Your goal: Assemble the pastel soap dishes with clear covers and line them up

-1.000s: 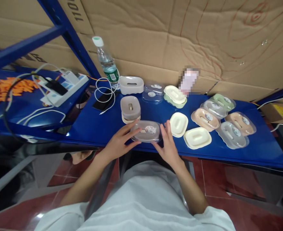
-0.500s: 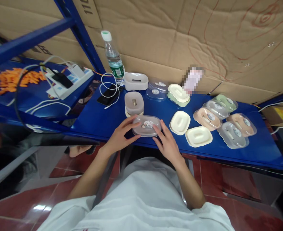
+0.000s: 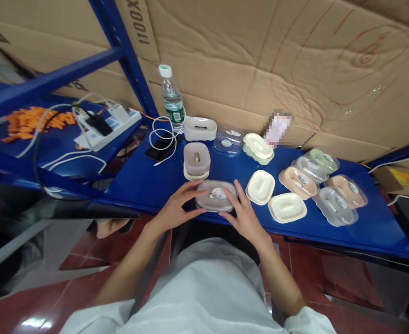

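A grey soap box [image 3: 209, 202] with a clear lid and a round sticker lies at the front edge of the blue table, between both hands. My left hand [image 3: 180, 207] grips its left end, thumb at the near side and fingers at the far side. At the right end my right hand [image 3: 244, 212] holds it, one finger lying over the lid by the sticker. Just behind stands a grey soap box base [image 3: 196, 157] on a cream piece [image 3: 196, 176]. To the right are two cream trays, one upright [image 3: 260, 187] and one lying sideways [image 3: 287, 207].
Several lidded boxes [image 3: 298, 182] in pink, grey and green sit at the right. Along the back are a water bottle [image 3: 173, 104], a pale box [image 3: 200, 129], clear lids [image 3: 228, 140] and a cream-and-green stack [image 3: 258, 146]. A cabled phone [image 3: 161, 147] and a power strip [image 3: 110, 128] are at left.
The view has tilted, so the table and everything on it appear lower. Both hands stay on the grey soap box, with only slight finger shifts.
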Demonstrator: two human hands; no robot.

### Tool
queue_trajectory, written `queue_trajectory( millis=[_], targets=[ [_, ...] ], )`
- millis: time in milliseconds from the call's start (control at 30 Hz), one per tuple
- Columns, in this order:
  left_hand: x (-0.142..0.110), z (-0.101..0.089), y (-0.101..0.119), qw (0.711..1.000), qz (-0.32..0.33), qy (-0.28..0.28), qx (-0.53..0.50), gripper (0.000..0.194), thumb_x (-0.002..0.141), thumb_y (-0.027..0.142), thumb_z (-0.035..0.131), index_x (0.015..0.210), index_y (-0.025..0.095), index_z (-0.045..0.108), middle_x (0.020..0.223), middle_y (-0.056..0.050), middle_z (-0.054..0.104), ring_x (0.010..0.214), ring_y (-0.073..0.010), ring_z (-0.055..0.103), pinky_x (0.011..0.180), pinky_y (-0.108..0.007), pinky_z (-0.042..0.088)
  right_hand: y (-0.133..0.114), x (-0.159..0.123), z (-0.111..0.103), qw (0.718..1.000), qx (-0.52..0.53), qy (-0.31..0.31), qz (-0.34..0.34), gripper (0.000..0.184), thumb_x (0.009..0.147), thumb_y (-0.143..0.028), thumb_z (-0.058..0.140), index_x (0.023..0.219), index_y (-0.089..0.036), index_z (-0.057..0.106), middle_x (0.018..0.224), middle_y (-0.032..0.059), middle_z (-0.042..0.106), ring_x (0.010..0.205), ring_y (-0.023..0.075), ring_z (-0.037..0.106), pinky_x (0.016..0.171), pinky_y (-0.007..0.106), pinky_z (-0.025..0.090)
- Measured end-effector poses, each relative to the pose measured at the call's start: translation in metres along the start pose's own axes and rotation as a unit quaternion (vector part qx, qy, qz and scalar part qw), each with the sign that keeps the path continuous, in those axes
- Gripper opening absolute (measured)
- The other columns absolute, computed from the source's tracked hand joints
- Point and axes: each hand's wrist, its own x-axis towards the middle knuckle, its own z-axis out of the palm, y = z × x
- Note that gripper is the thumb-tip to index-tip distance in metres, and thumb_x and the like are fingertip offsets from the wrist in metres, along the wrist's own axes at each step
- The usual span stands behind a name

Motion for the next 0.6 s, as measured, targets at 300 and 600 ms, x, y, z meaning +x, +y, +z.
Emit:
queue_trajectory(
  millis=[300,600],
  targets=[
    [-0.001,0.001,0.003,0.997,-0.03,0.028,-0.073,0.044,0.102,0.041,0.073,0.144,0.031,0.067,0.143,-0.007,0.073,0.126,-0.0258,0.075,0.112,-0.043,0.062,0.043,-0.041,-0.093,0.978,-0.098,0.182,0.031,0.072,0.099,-0.04,0.078,0.165,-0.037,0.049,0.176,0.0106,0.04,0.159,0.0389,0.046,0.127,0.059,0.047],
    [0.001,0.008,0.007,0.999,-0.026,0.025,-0.007,0.024,0.106,0.04,0.067,0.123,0.027,0.078,0.13,-0.006,0.077,0.119,-0.0219,0.076,0.11,-0.038,0.06,0.281,-0.167,-0.304,0.803,-0.377,0.399,0.234,0.094,0.076,-0.089,0.075,0.133,-0.015,0.079,0.119,0.0287,0.07,0.116,0.0445,0.073,0.089,0.057,0.058]
  ],
)
